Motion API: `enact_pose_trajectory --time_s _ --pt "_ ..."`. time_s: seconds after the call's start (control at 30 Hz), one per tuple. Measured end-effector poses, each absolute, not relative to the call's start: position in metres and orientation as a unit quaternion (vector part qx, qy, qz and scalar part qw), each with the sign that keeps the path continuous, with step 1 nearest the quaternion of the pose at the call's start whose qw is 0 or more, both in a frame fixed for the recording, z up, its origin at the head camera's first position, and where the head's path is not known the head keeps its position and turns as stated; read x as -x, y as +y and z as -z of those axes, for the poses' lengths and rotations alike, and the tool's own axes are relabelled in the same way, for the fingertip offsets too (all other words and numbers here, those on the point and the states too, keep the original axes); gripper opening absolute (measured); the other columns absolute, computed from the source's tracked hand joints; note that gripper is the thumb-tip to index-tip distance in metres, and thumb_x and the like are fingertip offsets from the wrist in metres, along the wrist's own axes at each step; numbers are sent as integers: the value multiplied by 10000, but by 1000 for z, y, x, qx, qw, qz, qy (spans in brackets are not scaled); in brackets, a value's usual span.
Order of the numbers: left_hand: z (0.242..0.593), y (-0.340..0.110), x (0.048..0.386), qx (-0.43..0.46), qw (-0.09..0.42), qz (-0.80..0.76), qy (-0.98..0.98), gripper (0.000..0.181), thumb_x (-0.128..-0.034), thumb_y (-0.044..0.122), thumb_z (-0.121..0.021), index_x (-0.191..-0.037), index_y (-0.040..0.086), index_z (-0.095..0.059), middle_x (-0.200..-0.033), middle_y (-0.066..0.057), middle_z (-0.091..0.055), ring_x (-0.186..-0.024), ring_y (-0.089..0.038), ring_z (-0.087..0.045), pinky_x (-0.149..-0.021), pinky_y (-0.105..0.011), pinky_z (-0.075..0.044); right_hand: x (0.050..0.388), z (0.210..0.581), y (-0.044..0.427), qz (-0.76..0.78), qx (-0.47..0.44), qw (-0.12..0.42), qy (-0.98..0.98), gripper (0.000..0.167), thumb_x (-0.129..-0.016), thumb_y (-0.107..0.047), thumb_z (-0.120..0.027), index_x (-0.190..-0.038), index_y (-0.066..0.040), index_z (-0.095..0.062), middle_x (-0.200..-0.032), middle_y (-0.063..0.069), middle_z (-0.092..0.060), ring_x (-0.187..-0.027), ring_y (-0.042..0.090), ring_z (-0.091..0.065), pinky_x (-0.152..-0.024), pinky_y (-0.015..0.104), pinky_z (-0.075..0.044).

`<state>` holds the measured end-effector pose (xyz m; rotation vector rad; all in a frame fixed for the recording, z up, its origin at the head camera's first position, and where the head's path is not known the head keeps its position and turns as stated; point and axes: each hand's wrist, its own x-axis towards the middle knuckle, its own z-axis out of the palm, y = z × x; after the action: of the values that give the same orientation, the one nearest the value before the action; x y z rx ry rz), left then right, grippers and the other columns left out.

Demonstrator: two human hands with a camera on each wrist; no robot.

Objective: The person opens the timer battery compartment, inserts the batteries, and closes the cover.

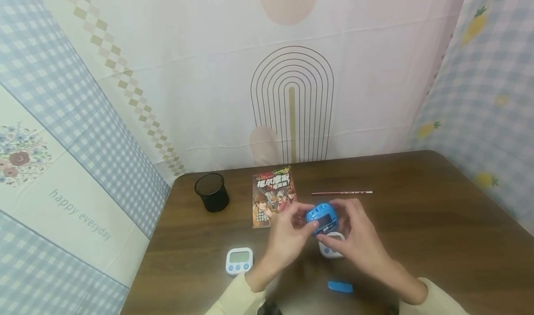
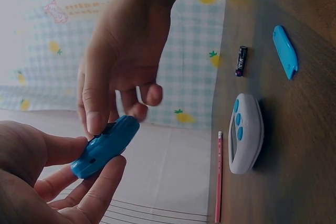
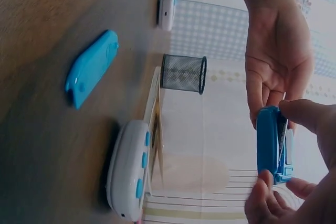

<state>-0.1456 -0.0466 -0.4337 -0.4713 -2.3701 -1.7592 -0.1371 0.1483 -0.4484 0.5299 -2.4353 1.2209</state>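
Note:
A blue device (image 1: 322, 218) with a dark panel is held in the air between both hands. My left hand (image 1: 288, 238) pinches one side of it, thumb against fingers. With thumb and fingertips my right hand (image 1: 364, 247) grips the other side. The right wrist view shows an opening in the blue device (image 3: 266, 140) with a dark, slim piece inside; I cannot tell what it is. On the table near me lies a loose blue cover (image 1: 340, 286), also seen in the left wrist view. A black battery (image 2: 241, 61) lies near that cover.
A white timer (image 1: 332, 252) sits just below the held device, another white timer (image 1: 239, 260) to the left. Farther back are a black mesh cup (image 1: 212, 193), a comic book (image 1: 263, 203) partly behind my left hand, and a red pencil (image 1: 340, 193).

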Motion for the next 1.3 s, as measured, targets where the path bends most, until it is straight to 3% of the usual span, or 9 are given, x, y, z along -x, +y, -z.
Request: enact_pose_trajectory --time_s 0.17,0.3,0.53,0.67,0.83,0.97,1.1,1.17,1.3 --pt "434 -47 146 157 76 589 -789 283 -915 50 -814 -1189 79 -749 -1042 -98 -786 -880 -99 -746 -787 -203 -623 138 447 150 -507 -166 72 -843 789 -822 -171 -928 -1462 -112 -471 -1206 129 -698 -884 165 -746 -704 253 -631" --pt "434 -47 145 152 71 590 -789 290 -910 53 -819 -1190 84 -747 -1034 -103 -779 -871 -97 -744 -776 -215 -624 142 448 152 -557 -167 32 -813 786 -837 -102 -901 -1470 -60 -438 -1321 218 -655 -1043 298 -763 -797 290 -654" --pt "433 -46 143 138 51 590 -794 289 -918 90 -820 -1194 119 -739 -1013 -63 -772 -848 -60 -724 -753 -224 -598 145 447 155 -655 -152 -57 -738 742 -893 -45 -823 -1484 -41 -375 -1300 290 -623 -926 325 -744 -693 434 -657" --pt "434 -46 142 144 51 597 -787 291 -920 64 -811 -1198 109 -739 -1043 -66 -774 -877 -86 -734 -765 -213 -617 143 446 156 -671 -131 -71 -726 646 -909 -36 -793 -1445 -34 -431 -1249 233 -642 -935 270 -736 -729 416 -649" --pt "434 -46 142 160 60 596 -785 290 -921 44 -807 -1199 92 -739 -1081 -71 -790 -941 -116 -756 -847 -212 -619 141 446 153 -680 -107 -99 -718 503 -938 -59 -772 -1356 -4 -498 -1097 167 -638 -786 253 -697 -698 377 -641" --pt "431 -47 144 156 71 591 -788 290 -906 36 -814 -1183 76 -742 -1048 -81 -777 -897 -114 -748 -816 -213 -622 143 443 157 -649 -121 -108 -743 569 -941 -120 -791 -1403 -1 -481 -1128 184 -665 -828 285 -722 -679 404 -644" --pt "425 -51 146 143 84 594 -787 293 -894 32 -820 -1173 80 -747 -1019 -81 -752 -853 -117 -722 -780 -221 -623 147 438 167 -560 -169 -160 -795 614 -935 -206 -816 -1424 -15 -497 -1005 151 -691 -726 264 -703 -575 397 -618" --pt "423 -52 147 136 86 599 -784 289 -896 31 -821 -1170 84 -748 -1012 -84 -753 -841 -124 -724 -756 -223 -626 147 438 171 -492 -210 -188 -824 550 -912 -235 -839 -1349 -28 -575 -892 80 -685 -643 207 -655 -525 344 -579" --pt "422 -55 148 131 89 604 -781 283 -897 33 -823 -1166 80 -748 -1010 -102 -752 -836 -138 -734 -725 -218 -629 140 440 173 -361 -277 -202 -867 326 -839 -269 -898 -1059 -126 -706 -724 -90 -637 -589 70 -585 -494 241 -481"
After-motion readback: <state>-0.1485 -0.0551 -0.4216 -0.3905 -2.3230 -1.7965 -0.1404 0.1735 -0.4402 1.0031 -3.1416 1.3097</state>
